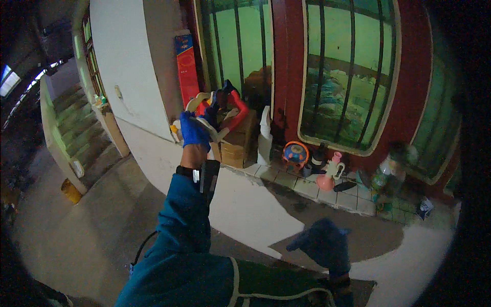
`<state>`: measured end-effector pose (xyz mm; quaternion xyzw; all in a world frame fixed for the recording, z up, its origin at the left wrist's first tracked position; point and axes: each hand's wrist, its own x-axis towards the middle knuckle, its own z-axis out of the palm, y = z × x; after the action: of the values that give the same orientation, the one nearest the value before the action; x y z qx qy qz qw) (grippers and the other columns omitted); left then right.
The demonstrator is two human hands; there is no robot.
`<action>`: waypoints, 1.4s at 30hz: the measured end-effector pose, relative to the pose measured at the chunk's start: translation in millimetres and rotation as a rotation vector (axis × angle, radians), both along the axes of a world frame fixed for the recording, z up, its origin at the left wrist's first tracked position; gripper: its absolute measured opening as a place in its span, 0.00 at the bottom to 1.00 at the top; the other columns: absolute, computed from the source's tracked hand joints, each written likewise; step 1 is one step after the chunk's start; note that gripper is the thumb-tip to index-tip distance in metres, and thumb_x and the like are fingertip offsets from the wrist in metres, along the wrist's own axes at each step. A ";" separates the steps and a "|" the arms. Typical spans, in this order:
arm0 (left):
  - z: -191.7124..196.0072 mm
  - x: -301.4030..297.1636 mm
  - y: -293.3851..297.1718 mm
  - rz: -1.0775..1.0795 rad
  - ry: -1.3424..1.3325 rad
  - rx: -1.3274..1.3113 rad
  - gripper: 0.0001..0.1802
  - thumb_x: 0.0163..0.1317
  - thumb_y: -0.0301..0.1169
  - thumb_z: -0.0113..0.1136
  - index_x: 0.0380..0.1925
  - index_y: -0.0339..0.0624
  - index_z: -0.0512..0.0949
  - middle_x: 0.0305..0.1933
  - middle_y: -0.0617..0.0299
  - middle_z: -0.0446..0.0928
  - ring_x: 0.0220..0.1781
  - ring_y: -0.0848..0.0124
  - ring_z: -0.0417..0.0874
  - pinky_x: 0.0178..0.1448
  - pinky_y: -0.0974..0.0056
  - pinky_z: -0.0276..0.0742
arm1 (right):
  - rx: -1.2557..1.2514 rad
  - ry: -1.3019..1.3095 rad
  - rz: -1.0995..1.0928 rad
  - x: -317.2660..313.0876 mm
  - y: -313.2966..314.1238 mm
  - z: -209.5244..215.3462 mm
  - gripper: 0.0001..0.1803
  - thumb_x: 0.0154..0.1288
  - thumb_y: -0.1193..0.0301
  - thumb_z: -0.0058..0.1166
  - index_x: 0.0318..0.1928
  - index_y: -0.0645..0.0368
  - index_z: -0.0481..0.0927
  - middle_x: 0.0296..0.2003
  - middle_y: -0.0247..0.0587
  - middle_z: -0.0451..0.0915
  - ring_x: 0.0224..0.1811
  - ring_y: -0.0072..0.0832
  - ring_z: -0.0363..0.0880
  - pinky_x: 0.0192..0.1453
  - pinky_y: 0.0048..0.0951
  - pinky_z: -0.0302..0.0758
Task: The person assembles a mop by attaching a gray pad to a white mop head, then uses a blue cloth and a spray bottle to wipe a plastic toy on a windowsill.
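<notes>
- Left hand [195,130]: blue glove, arm stretched up and forward, a dark strap-on device at the wrist. Fingers are curled round the near end of a pale curved piece [207,128]; can't tell how tight the grip is, or what exactly the piece is.
- That piece sits at the near-left edge of a pile of toys [223,108], red, blue and cream parts heaped on a cardboard box [238,146]. The pile lies just ahead and right of the left hand, touching it at the fingertips.
- Key relation: pile is dead ahead of the left hand and well apart from the right, so the left is clearly the nearer one. The red curved part runs diagonally, up-left to down-right.
- Right of the box: a white roll [265,135] stands upright, then a round orange-and-blue toy [295,153], a dark bottle [318,156], and a pink jug [330,174], all on a tiled ledge [312,190] under the barred window.
- Right hand [323,244]: blue glove, hanging low and near the body, blurred. Fingers look loosely spread, holding nothing.
</notes>
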<state>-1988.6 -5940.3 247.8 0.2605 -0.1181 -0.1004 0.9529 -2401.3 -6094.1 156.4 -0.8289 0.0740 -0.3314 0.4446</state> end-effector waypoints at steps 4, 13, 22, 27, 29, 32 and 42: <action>10.3 -16.4 -1.1 0.055 -0.072 0.087 0.17 0.58 0.50 0.47 0.33 0.50 0.72 0.28 0.61 0.74 0.31 0.64 0.74 0.37 0.57 0.71 | 0.058 0.025 0.035 -0.1 -27.8 -20.2 0.07 0.59 0.68 0.57 0.35 0.56 0.80 0.33 0.41 0.80 0.35 0.31 0.78 0.40 0.31 0.74; 10.0 18.3 10.9 0.114 -0.176 -0.076 0.22 0.58 0.48 0.48 0.46 0.47 0.71 0.32 0.56 0.74 0.37 0.61 0.77 0.43 0.58 0.74 | 0.143 0.085 0.148 37.8 -72.9 -53.7 0.09 0.61 0.65 0.55 0.33 0.57 0.80 0.31 0.40 0.79 0.33 0.29 0.77 0.38 0.32 0.73; 20.2 2.0 9.6 0.017 -0.312 0.016 0.18 0.58 0.45 0.51 0.42 0.47 0.74 0.24 0.65 0.70 0.24 0.71 0.72 0.27 0.66 0.69 | 0.219 0.119 0.223 71.0 -96.1 -78.8 0.12 0.64 0.62 0.53 0.31 0.59 0.79 0.29 0.40 0.79 0.31 0.28 0.76 0.36 0.32 0.73; 31.5 -10.6 -3.4 0.024 -0.330 0.027 0.13 0.57 0.42 0.54 0.38 0.48 0.75 0.17 0.71 0.67 0.18 0.76 0.70 0.21 0.71 0.65 | 0.428 0.328 0.242 82.3 -93.1 -71.8 0.12 0.65 0.64 0.52 0.39 0.61 0.77 0.34 0.41 0.79 0.36 0.29 0.76 0.42 0.31 0.73; 35.0 -10.2 -3.6 0.045 -0.391 0.136 0.13 0.58 0.42 0.54 0.37 0.49 0.76 0.17 0.72 0.67 0.18 0.77 0.70 0.21 0.72 0.64 | 0.402 0.307 0.235 86.6 -97.0 -78.7 0.12 0.65 0.64 0.52 0.40 0.61 0.77 0.33 0.41 0.79 0.36 0.29 0.77 0.42 0.30 0.73; 40.2 -1.2 -3.5 0.077 -0.323 0.171 0.11 0.58 0.43 0.53 0.35 0.51 0.76 0.16 0.72 0.67 0.17 0.77 0.69 0.20 0.72 0.63 | 0.337 0.243 0.209 98.5 -107.6 -104.1 0.13 0.64 0.63 0.54 0.41 0.61 0.77 0.33 0.41 0.79 0.37 0.29 0.77 0.41 0.30 0.74; 40.3 33.3 -4.9 0.140 -0.365 0.239 0.13 0.59 0.45 0.54 0.37 0.51 0.78 0.16 0.74 0.63 0.17 0.78 0.63 0.22 0.71 0.56 | 0.413 0.177 0.359 139.6 -90.9 -76.8 0.20 0.63 0.70 0.52 0.54 0.64 0.70 0.43 0.43 0.78 0.48 0.31 0.76 0.51 0.33 0.73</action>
<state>-1955.4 -5945.2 288.1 0.3928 -0.2575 0.0017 0.8828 -2261.7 -6185.0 79.6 -0.7463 0.0304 -0.1516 0.6473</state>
